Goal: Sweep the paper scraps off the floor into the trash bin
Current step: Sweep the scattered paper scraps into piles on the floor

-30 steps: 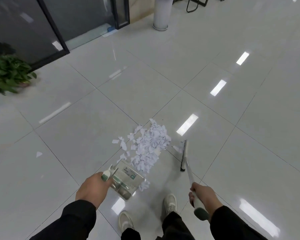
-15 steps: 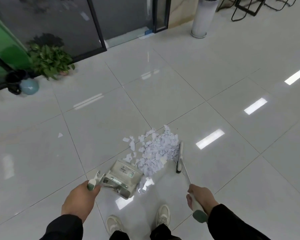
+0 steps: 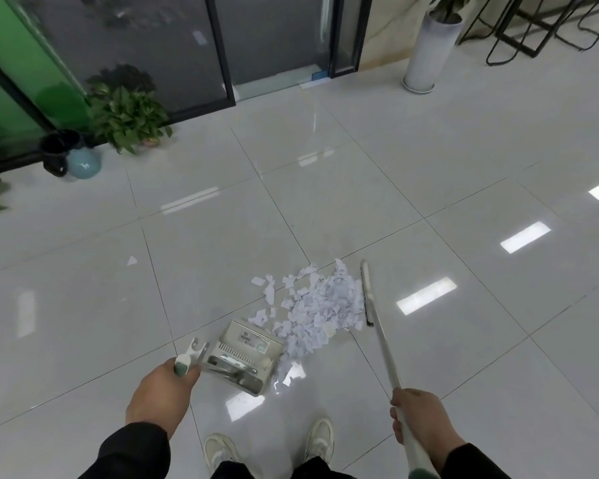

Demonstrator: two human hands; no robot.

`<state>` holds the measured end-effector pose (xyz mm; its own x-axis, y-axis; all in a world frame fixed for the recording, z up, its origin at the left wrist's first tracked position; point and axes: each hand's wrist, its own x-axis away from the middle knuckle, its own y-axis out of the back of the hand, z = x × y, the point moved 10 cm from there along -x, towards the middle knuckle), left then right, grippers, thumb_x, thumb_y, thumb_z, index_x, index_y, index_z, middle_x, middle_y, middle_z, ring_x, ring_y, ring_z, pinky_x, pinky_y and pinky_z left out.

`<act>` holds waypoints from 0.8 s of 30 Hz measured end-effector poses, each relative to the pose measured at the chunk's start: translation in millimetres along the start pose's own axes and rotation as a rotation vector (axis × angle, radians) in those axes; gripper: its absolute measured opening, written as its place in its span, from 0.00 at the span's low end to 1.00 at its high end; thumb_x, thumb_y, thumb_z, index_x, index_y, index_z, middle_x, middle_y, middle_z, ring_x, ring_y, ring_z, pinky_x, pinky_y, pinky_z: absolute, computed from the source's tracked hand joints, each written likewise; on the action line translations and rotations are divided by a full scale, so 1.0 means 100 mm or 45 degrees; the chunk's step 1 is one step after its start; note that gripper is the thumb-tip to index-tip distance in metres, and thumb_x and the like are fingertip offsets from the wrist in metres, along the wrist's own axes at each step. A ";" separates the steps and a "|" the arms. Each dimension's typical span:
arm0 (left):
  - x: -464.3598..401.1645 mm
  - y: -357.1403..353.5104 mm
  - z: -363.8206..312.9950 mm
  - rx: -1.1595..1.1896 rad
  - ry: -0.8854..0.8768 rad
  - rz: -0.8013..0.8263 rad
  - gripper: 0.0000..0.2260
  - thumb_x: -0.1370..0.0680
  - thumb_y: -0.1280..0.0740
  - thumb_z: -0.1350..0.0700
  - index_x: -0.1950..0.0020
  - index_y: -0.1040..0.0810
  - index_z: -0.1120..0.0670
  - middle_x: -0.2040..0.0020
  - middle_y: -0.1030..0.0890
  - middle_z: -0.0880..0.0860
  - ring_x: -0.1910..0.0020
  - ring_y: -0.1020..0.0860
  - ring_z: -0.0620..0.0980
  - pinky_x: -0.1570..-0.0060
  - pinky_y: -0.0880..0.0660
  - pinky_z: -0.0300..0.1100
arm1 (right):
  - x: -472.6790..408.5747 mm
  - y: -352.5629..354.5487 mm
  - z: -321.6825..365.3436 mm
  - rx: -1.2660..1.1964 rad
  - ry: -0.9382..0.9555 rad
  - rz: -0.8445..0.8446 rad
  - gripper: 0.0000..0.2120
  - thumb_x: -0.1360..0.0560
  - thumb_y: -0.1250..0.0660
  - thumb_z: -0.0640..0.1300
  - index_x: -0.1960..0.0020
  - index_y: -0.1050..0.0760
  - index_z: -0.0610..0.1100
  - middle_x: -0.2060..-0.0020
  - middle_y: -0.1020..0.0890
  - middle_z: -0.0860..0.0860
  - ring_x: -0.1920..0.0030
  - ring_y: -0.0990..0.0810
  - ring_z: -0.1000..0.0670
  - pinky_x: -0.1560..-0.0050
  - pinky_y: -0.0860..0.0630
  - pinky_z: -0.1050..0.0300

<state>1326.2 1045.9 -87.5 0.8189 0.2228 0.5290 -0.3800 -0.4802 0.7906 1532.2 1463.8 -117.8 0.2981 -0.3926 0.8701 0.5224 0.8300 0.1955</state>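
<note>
White paper scraps [image 3: 320, 312] lie heaped on the tiled floor [image 3: 429, 167], between one metal dustpan [image 3: 244, 356] and one broom head [image 3: 366, 292]. Left hand [image 3: 161, 395] has its grip closed round the dustpan handle, mouth facing the heap to receive it. Right hand [image 3: 421, 420] has its grip closed round the broom pole, bristles just beside the heap. One stray scrap [image 3: 131, 260] lies well apart. No trash bin can be identified with certainty

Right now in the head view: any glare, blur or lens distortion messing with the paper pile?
Head view: ceiling-light glare shows as bright bars on the glossy floor, one patch beside the dustpan among the nearest paper scraps; wide-angle lens bows the tile lines and door frames; broom pole slightly smeared, pile itself fairly sharp; left hand and right hand evenly lit.
</note>
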 end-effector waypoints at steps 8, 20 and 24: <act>-0.28 0.38 0.49 0.200 0.072 -0.051 0.12 0.19 0.36 0.45 0.58 0.23 0.50 0.63 0.20 0.50 0.64 0.23 0.49 0.65 0.30 0.42 | -0.05 -1.01 0.26 0.006 -0.058 0.163 0.04 0.22 0.36 0.32 0.55 0.26 0.32 0.71 0.26 0.39 0.78 0.32 0.48 0.77 0.31 0.61; -1.38 1.86 2.09 0.236 0.112 -0.049 0.14 0.19 0.36 0.40 0.59 0.24 0.48 0.66 0.22 0.47 0.67 0.26 0.47 0.67 0.32 0.42 | 0.66 -4.53 0.63 -0.139 -0.223 0.610 0.07 0.22 0.34 0.36 0.45 0.27 0.35 0.68 0.26 0.44 0.78 0.29 0.52 0.80 0.26 0.63; -1.78 2.63 2.70 0.144 0.115 -0.050 0.13 0.20 0.36 0.40 0.58 0.24 0.46 0.64 0.20 0.47 0.64 0.23 0.47 0.64 0.29 0.42 | 0.93 -5.89 0.60 -0.230 -0.307 0.767 0.09 0.24 0.35 0.35 0.45 0.29 0.35 0.67 0.27 0.45 0.77 0.29 0.53 0.79 0.26 0.64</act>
<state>1197.3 650.8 -57.4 0.7880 0.3166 0.5281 -0.2932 -0.5612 0.7740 1204.8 962.3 -124.8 0.4037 0.2350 0.8842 0.4526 0.7886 -0.4162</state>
